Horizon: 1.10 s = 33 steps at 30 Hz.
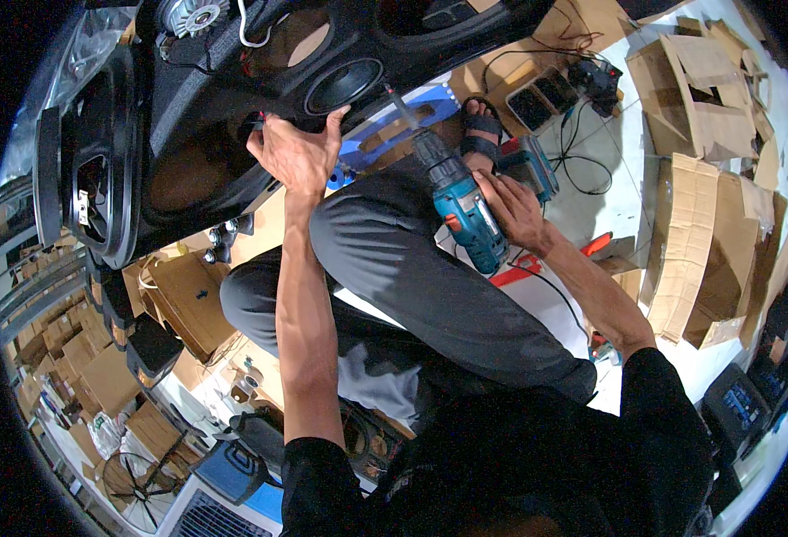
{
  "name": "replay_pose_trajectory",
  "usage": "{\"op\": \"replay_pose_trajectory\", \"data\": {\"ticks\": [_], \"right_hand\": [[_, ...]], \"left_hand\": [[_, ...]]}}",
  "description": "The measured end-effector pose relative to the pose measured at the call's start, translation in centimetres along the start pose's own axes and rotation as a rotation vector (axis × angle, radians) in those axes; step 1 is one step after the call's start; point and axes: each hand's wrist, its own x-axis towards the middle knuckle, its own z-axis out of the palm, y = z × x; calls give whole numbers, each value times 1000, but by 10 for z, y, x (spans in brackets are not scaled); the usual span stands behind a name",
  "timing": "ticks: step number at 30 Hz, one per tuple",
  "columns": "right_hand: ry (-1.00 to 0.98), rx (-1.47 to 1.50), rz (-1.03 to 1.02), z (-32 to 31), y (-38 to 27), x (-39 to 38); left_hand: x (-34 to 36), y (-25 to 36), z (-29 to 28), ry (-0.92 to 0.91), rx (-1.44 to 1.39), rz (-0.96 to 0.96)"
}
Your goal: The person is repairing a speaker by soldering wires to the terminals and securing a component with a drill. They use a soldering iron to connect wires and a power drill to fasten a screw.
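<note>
A large black speaker cabinet stands tilted across the upper left, with a round black speaker set in its panel. My left hand is braced on the cabinet beside that speaker, thumb at its lower rim and other fingers curled against the panel. Part of those fingertips is hidden. In my right hand is a teal and black cordless drill, fingers wrapped round its body. Its long bit points up to the speaker's right rim; whether it touches cannot be told.
Torn cardboard boxes stand at the right. Behind my sandalled foot lie a dark corded thing and loose cable. A red-handled tool is on the floor by my right forearm. An open carton sits left of my knees.
</note>
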Motion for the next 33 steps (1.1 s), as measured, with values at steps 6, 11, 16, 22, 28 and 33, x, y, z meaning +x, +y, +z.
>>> {"op": "replay_pose_trajectory", "data": {"ticks": [6, 11, 16, 22, 28, 33], "right_hand": [[12, -30, -25, 2, 3, -1], [4, -46, -19, -1, 0, 2], [2, -29, 16, 4, -2, -1], [-7, 39, 33, 3, -5, 5], [34, 89, 20, 10, -2, 2], [50, 65, 27, 12, -3, 3]], "left_hand": [[0, -1, 1, 13, -40, 8], [0, 0, 2, -10, -17, -15], [1, 2, 0, -5, 16, -19], [0, -2, 2, 50, -51, 24], [-1, -2, 2, -1, -7, -10], [1, 1, 0, -4, -1, -19]]}}
